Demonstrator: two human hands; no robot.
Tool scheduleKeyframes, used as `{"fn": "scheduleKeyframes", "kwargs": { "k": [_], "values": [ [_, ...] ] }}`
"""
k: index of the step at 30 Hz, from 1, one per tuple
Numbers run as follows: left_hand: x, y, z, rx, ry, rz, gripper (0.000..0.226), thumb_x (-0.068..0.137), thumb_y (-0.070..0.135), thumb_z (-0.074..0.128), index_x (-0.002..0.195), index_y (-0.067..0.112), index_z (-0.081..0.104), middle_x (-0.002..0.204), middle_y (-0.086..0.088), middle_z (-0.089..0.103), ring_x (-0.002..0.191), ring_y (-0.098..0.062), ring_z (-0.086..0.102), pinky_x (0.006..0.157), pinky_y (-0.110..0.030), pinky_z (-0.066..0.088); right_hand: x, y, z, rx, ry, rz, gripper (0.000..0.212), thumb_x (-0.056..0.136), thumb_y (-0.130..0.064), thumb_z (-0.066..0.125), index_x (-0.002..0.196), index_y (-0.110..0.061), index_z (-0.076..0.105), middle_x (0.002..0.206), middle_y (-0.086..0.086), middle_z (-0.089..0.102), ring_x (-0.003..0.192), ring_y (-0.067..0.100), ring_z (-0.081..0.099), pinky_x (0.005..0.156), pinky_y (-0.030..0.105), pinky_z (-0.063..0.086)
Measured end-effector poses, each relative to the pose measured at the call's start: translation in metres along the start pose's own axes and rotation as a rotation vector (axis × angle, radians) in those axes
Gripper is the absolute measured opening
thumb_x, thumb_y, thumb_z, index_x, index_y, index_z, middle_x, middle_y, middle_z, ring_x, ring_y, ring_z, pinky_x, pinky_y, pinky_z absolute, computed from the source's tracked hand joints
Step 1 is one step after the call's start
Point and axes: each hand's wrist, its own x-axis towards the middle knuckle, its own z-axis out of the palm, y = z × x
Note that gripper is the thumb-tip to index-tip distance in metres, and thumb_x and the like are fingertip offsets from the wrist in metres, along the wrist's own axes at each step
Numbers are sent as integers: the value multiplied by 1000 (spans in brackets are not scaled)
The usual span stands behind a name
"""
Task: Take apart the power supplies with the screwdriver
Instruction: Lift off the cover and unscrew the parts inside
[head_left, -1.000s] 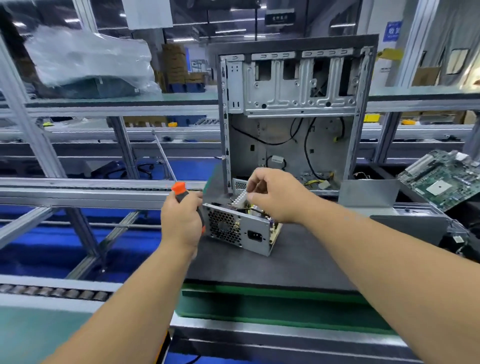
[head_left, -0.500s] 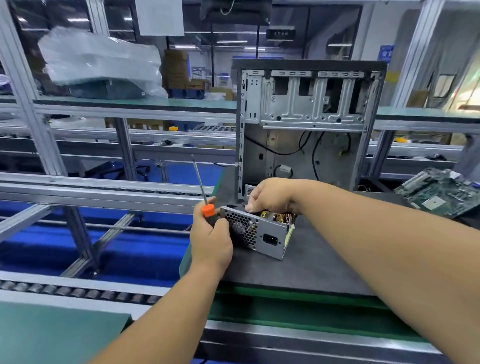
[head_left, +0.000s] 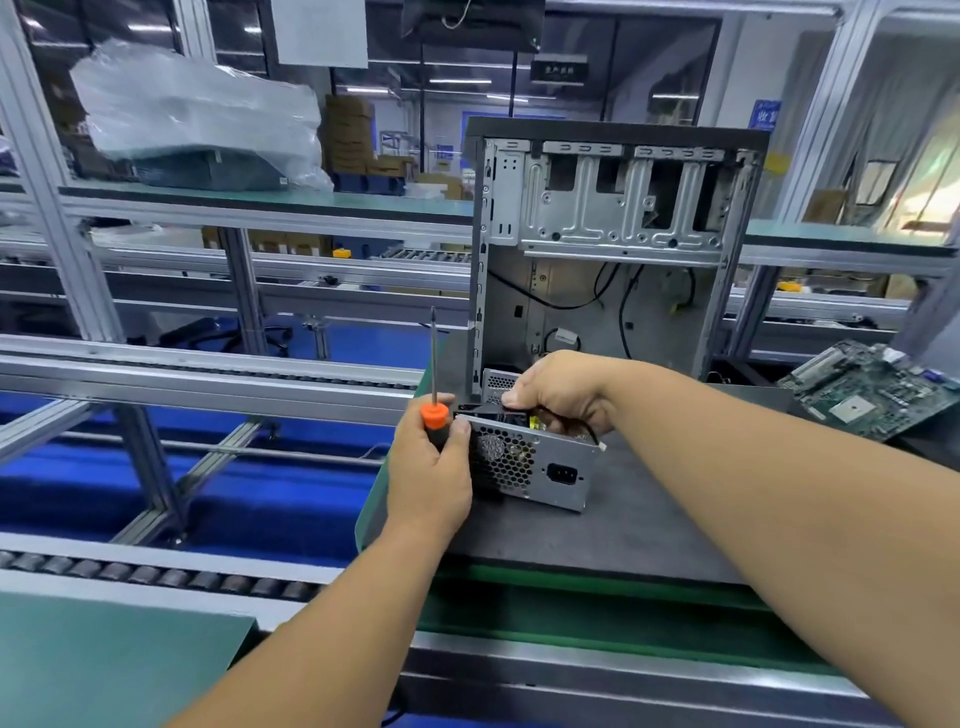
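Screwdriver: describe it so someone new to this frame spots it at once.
Start at the open computer case standing on the dark mat; just in front sits the power supply. At its left edge the left hand holds the screwdriver: orange collar, thin steel shaft pointing straight up, the only orange-tipped tool here.

An open, stripped computer case stood upright at twelve o'clock on a dark grey mat, black cables hanging loose inside it. At three o'clock a green circuit board lay tilted. Toward ten o'clock a plastic-wrapped bundle sat on a green shelf, and roller conveyor rails crossed at eight o'clock.
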Motion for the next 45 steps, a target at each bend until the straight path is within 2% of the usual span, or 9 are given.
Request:
{"fn": "scheduleKeyframes", "kwargs": {
  "k": [5, 10, 14, 22, 27, 33, 36, 41, 45],
  "values": [
    [2, -2, 3, 25, 44, -4, 12, 88, 52, 54, 93, 41, 55, 81, 18, 61, 74, -2, 56, 68, -30, 41, -1, -5, 5, -168, 31, -121, 26, 101, -25, 68, 77, -15, 65, 70, 5, 55, 55, 20, 45, 55, 31, 45],
    [2, 1, 3, 97, 62, -9, 10, 87, 51, 52, 93, 43, 53, 95, 8, 56, 84, 1, 54, 71, -22, 38, 6, -12, 8, -98, 25, -17, 18, 102, -22, 66, 92, -7, 65, 76, 9, 55, 49, 18, 47, 50, 27, 44],
    [2, 2, 2, 79, 63, -55, 13, 88, 52, 53, 93, 40, 52, 89, 5, 60, 77, -8, 56, 69, -33, 42, 3, -10, 10, -147, -14, -131, 28, 107, -23, 58, 80, -14, 61, 72, 7, 51, 50, 16, 48, 52, 29, 47],
    [10, 4, 8, 113, 104, -219, 45, 74, 75, 56, 84, 32, 61, 81, 8, 67, 77, -12, 63, 68, -35, 45, 24, -6, 9, -76, 46, 47, 16, 105, -21, 60, 95, -10, 63, 79, 12, 53, 43, 15, 49, 45, 23, 41],
    [12, 3, 11, 89, 128, -235, 38, 76, 68, 59, 78, 30, 62, 77, 7, 67, 75, -16, 63, 70, -38, 49, 38, -7, 7, -3, 18, 128, 19, 104, -21, 62, 117, -7, 65, 66, 10, 55, 47, 14, 48, 44, 22, 47],
    [12, 2, 11, 77, 122, -213, 29, 79, 63, 58, 78, 35, 61, 68, 12, 62, 68, -13, 57, 63, -34, 43, 42, -11, -1, -5, -54, 198, 11, 105, -21, 62, 102, -11, 59, 59, 4, 45, 44, 10, 41, 39, 20, 47],
    [13, 0, 10, 90, 114, -205, 32, 82, 63, 56, 75, 32, 58, 61, 17, 57, 62, -12, 51, 61, -35, 42, 45, -16, 2, -95, -79, 144, 16, 108, -22, 53, 104, -11, 64, 65, 8, 54, 37, 11, 42, 45, 28, 54],
    [13, -2, 9, 80, 123, -188, 32, 82, 64, 56, 78, 32, 60, 64, 17, 59, 64, -11, 53, 63, -36, 46, 40, -19, -2, -238, -159, -36, 30, 94, -37, 76, 98, -8, 70, 87, 11, 61, 43, 17, 50, 54, 35, 58],
    [12, -1, 9, 77, 113, -176, 33, 82, 63, 56, 77, 31, 59, 65, 16, 59, 63, -9, 52, 62, -35, 45, 27, -24, -2, -675, -101, -283, 31, 103, -42, 62, 107, -14, 74, 99, 6, 73, 77, 22, 68, 75, 39, 61]
  ]
}}
